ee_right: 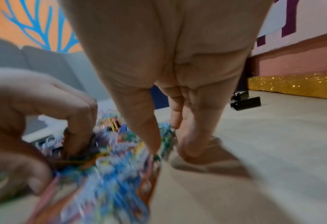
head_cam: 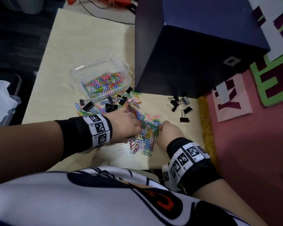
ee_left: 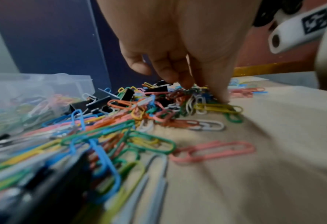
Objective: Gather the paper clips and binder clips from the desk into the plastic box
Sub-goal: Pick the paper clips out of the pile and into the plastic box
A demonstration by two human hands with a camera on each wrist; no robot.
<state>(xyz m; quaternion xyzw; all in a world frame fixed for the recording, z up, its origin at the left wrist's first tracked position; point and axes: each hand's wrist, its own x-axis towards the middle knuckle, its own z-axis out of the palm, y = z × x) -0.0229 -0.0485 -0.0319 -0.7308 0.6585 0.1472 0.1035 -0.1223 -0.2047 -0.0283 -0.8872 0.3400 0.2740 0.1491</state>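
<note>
A clear plastic box (head_cam: 103,79) part-filled with coloured paper clips stands mid-desk. In front of it a loose pile of coloured paper clips (head_cam: 144,134) spreads toward me, with black binder clips (head_cam: 111,105) mixed in near the box. More binder clips (head_cam: 180,105) lie in a group to the right. My left hand (head_cam: 129,124) digs into the pile from the left and pinches clips between curled fingers and thumb (ee_left: 203,89). From the right, my right hand (head_cam: 162,129) pinches a bunch of green clips between thumb and fingers (ee_right: 170,150).
A tall dark blue box (head_cam: 194,54) stands right behind the pile and beside the plastic box. A gold glitter strip (head_cam: 206,128) and a pink board edge the desk on the right. Bare desk (head_cam: 88,46) lies left of and behind the plastic box.
</note>
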